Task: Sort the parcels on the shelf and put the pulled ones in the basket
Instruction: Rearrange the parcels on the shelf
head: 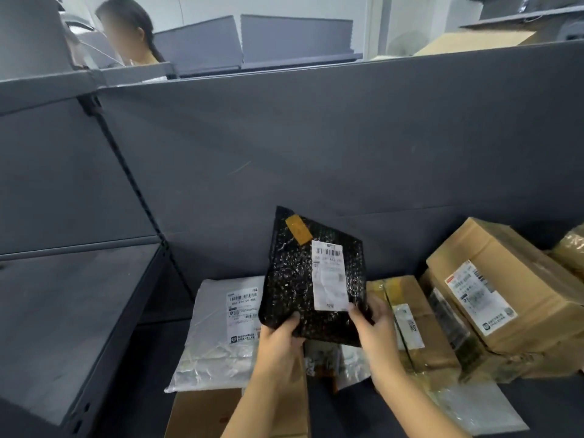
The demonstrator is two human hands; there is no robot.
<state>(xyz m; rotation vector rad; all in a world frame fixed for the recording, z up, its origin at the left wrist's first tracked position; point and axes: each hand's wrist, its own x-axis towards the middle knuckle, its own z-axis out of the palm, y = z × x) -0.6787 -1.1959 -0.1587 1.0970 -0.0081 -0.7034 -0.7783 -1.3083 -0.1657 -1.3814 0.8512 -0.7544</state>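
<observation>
A black bubble-wrap parcel (297, 279) with a white barcode label and a strip of brown tape is held upright above the shelf. My left hand (279, 339) grips its lower left corner, thumb on the front. My right hand (374, 327) grips the lower right corner beside the label. Below lie a grey plastic mailer (215, 330) with a label and several cardboard boxes (493, 279) stacked to the right. No basket is in view.
The dark grey shelf back panel (284, 147) rises behind the parcels. An adjoining shelf board (63, 311) lies to the left, past a slotted upright. A flat cardboard piece (202, 412) sits at the front edge. Another person (126, 30) stands beyond the shelf, upper left.
</observation>
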